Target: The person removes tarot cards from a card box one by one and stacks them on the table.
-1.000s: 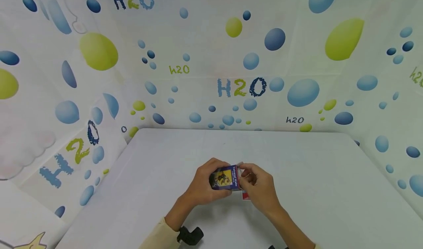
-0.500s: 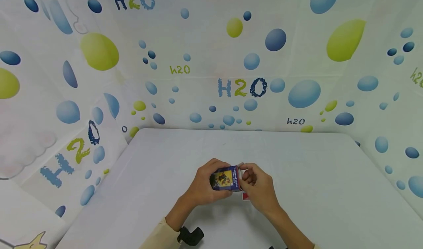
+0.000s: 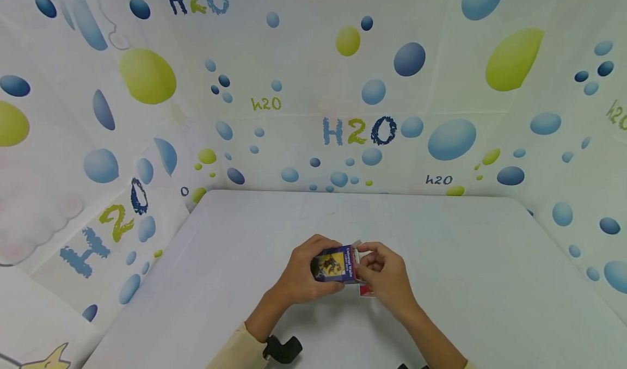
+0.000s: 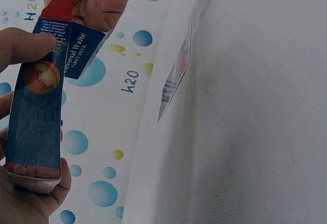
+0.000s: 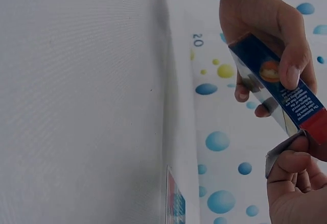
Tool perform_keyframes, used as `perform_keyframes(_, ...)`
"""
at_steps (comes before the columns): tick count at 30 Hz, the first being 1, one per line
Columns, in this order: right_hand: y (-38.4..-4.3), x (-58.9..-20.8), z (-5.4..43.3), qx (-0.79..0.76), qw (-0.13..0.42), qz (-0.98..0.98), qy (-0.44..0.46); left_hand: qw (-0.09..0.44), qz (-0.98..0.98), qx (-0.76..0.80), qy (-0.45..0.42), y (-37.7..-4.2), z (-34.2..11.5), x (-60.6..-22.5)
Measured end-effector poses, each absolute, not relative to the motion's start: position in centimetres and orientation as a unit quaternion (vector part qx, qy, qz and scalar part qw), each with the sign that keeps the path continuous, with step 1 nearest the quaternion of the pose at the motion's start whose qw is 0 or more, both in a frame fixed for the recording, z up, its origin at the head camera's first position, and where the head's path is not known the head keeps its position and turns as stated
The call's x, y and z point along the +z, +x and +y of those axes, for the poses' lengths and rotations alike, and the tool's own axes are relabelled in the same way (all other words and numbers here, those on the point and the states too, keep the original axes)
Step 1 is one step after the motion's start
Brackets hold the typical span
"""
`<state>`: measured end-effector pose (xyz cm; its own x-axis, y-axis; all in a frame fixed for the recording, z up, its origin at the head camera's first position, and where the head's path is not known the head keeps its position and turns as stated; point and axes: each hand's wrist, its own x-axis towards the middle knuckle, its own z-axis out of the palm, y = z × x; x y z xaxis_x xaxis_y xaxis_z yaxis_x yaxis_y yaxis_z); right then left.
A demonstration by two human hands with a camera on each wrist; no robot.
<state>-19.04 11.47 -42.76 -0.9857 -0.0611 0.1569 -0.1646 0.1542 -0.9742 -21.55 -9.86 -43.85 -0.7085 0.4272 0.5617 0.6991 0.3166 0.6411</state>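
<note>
My left hand (image 3: 308, 268) grips a blue tarot deck box (image 3: 332, 264) above the white table, fingers and thumb around its sides. The box has a yellow picture on its front and "Universal Waite" lettering near the right end. At that end my right hand (image 3: 387, 276) has its fingers curled in, pinching the box's end flap. In the left wrist view the flap (image 4: 83, 50) stands folded out, beside a red end panel (image 4: 57, 9). The right wrist view shows the flap's grey inner side (image 5: 280, 151) at the right fingertips. The box's inside is hidden.
A flat printed piece with red and blue on it (image 3: 366, 291) lies on the table (image 3: 245, 238) just below the right hand, partly covered by it in the head view. A white backdrop (image 3: 303, 59) with bubble prints rises behind the table. A black strap mount (image 3: 283, 350) sits on the left wrist.
The right hand's fingers have shifted very slightly at the box's end. The left hand and the box stay nearly still.
</note>
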Motion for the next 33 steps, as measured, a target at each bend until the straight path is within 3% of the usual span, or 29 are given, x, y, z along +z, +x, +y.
perform_keyframes(17,-19.5,-42.5,12.0,0.715,-0.034,-0.697,0.032,0.147,-0.796,-0.473,-0.347,-21.8,-10.1,-44.0)
perform_keyframes(33,-20.1,-43.1,12.5,0.724,-0.032,-0.687,0.052,0.157,-0.795,-0.476,-0.342,-21.9,-10.1,-43.8)
